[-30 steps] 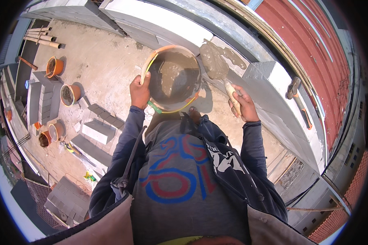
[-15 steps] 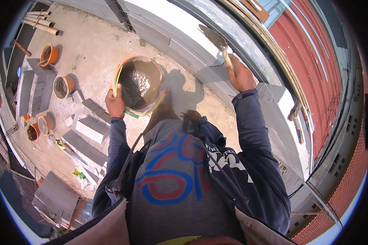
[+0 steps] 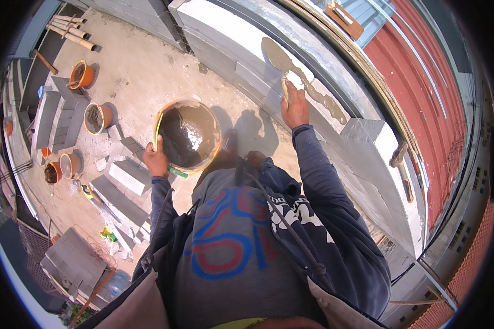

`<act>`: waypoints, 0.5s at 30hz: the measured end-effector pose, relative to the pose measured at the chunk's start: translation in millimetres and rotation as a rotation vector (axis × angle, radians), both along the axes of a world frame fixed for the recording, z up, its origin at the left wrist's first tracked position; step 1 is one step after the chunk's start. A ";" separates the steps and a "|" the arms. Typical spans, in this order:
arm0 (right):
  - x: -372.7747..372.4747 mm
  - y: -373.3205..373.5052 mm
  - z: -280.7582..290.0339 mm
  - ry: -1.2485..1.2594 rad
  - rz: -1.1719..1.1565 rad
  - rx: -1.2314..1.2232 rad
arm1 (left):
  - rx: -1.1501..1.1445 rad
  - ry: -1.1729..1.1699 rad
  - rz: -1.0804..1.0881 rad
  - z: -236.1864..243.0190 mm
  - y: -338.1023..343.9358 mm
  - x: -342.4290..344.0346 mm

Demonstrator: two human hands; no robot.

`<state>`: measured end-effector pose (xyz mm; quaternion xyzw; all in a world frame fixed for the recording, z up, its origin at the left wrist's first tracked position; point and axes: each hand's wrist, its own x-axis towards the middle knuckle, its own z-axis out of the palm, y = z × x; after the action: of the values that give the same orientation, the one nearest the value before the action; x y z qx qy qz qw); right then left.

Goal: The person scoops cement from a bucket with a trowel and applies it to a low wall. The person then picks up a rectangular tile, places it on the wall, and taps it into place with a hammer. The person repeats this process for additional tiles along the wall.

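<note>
My left hand [image 3: 156,160] is closed on the near-left rim of an orange bucket [image 3: 217,118], thumb over the edge. Wet grey mortar [image 3: 178,137] lies inside, with a shiny wet patch. Over the light block wall [image 3: 219,30] at the right, my right hand [image 3: 295,108] grips the handle of a trowel [image 3: 284,88]. Its blade is coated in mortar or merges with it, so the outline is hard to make out. A strip of spread mortar [image 3: 326,101] runs along the wall's top beside my right hand.
Smaller orange buckets [image 3: 100,119] and stacked grey blocks [image 3: 123,175] stand on the floor at the left. A hammer-like tool [image 3: 399,155] rests on the wall at the right. Beyond the wall lies a red metal roof [image 3: 409,82]. Bamboo poles [image 3: 74,35] lie at the far left.
My right hand has moved left and nearer with the trowel. Mortar now lies along the wall's top where the surface was bare. My left hand stays on the bucket rim.
</note>
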<state>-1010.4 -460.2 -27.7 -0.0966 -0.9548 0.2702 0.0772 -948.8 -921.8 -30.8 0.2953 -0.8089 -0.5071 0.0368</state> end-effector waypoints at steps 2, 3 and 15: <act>-4.7 -24.4 -33.6 -0.185 -0.090 -0.015 | -0.007 0.002 -0.004 6.7 9.8 4.8; -0.7 -34.1 -51.9 -0.142 -0.085 -0.027 | 0.007 0.016 -0.011 8.7 13.6 8.1; 178.8 3.2 -11.6 0.118 0.279 -0.359 | 0.013 0.100 -0.301 65.4 128.4 13.2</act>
<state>-831.5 -457.0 -39.3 0.0400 -0.8893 0.4491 0.0762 -935.6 -793.5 34.6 0.1453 -0.8378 -0.5262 -0.0013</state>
